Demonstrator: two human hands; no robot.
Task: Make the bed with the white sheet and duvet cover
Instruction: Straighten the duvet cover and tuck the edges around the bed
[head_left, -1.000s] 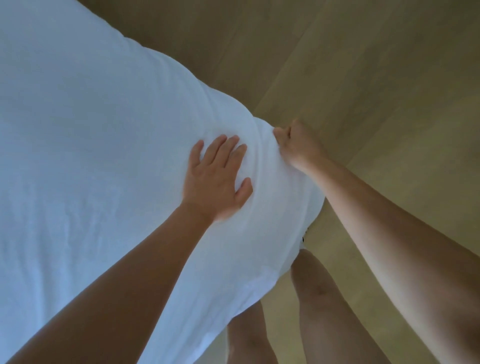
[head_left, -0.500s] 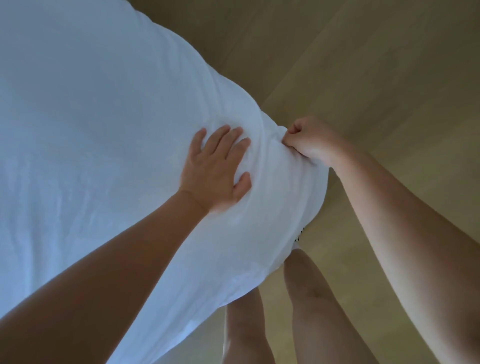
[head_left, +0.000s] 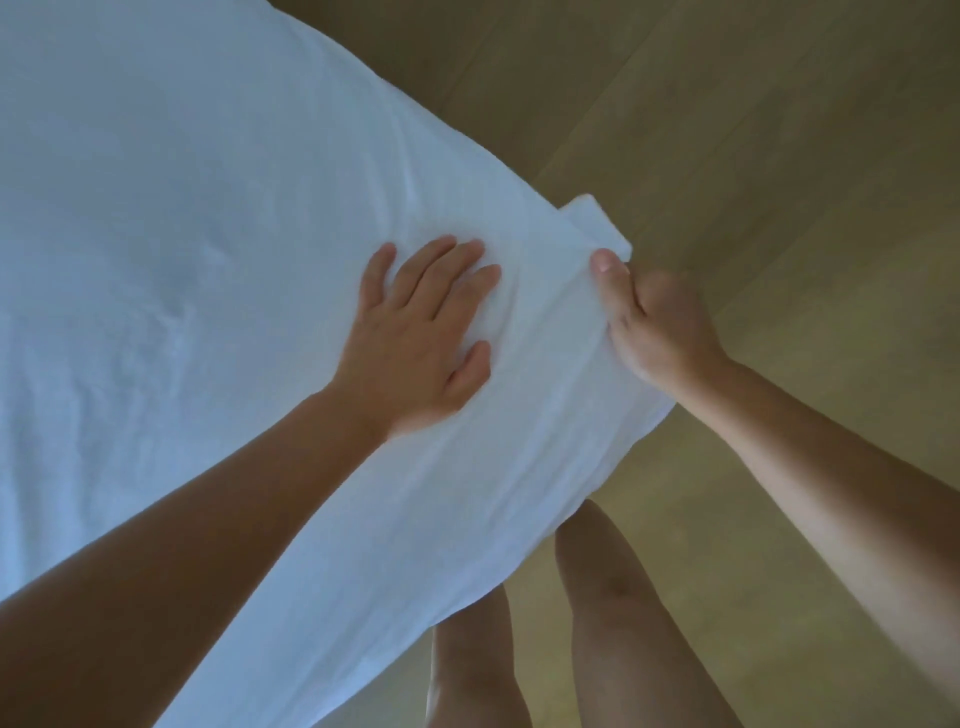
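Two hands and one white sheet: where are they?
— The sheet spreads across the left, above one wood floor. The left hand lies flat on it, fingers spread.
— And the right hand?
— It pinches one raised fold at the sheet's corner. Two bare legs stand below.

The sheet is showing plain white with a bluish cast, while the floor beside the sheet is showing tan wood-grain planks.
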